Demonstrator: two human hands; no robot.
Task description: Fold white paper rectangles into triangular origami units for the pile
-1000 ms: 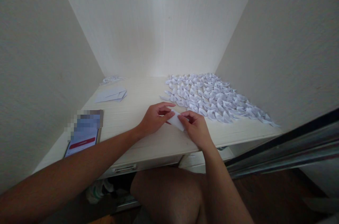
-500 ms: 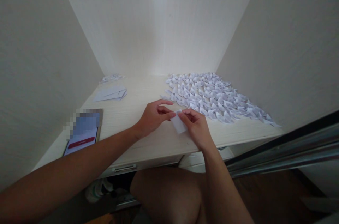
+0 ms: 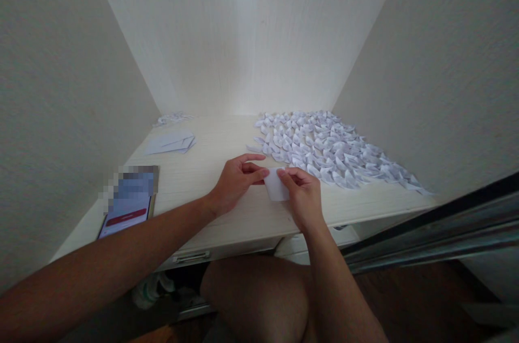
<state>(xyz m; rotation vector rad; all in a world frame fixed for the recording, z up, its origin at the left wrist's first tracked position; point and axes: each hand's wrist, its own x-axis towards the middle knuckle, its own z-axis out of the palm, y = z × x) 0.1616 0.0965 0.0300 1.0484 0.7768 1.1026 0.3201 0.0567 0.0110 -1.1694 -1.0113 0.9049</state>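
Small white paper rectangle point(image 3: 276, 188), pinched near its top edge by left hand point(image 3: 235, 181) and right hand point(image 3: 305, 193) over the pale wood-grained worktop point(image 3: 243, 229), could tear or crease crookedly if they pull unevenly

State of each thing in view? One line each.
Small white paper piece: held, creases unclear.
Bare left hand: pinching its left edge.
Bare right hand: pinching its upper right.
Folded white paper pieces: spread out close together.
Flat white paper sheets: overlapping, loosely stacked.
Rectangular gold-edged phone: screen lit, partly pixelated.
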